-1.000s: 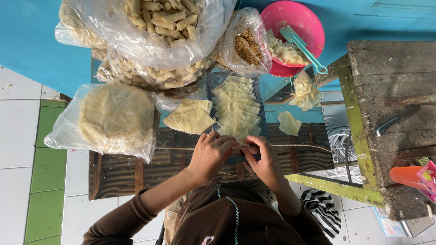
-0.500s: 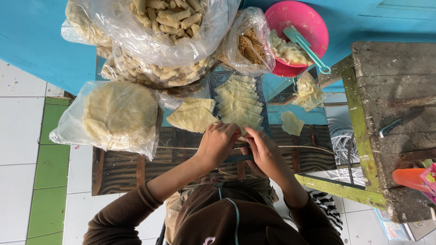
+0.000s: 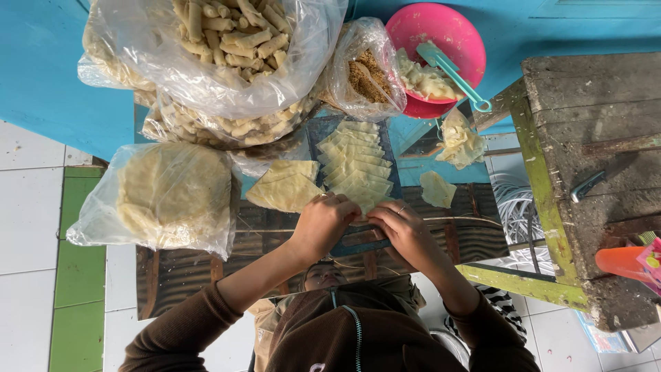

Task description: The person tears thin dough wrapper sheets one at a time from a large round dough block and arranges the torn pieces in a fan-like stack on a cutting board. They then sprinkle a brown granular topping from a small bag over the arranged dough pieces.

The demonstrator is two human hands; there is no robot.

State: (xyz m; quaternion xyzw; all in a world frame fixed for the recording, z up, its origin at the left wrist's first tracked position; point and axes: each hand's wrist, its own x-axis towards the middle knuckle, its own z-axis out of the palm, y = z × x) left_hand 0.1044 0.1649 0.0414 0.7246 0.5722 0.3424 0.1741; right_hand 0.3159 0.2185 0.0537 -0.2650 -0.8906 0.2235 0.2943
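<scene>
My left hand and right hand, fingertips pinched closed on one pastry wrapper; overlapping wrapper row just beyond them.

Honestly can't tell what the left hand and right hand are pinching between them. The fingers curl over it, so whatever piece of wrapper is in there stays hidden. The near end of the row of folded wrappers disappears right under the knuckles too.

Up beyond the hands, the big bag of rolled snacks gets cut off by the top edge, and so does the pink bowl.

Off to the right hand's side, an orange plastic thing runs out of frame, so it's hard to say what it is.
</scene>
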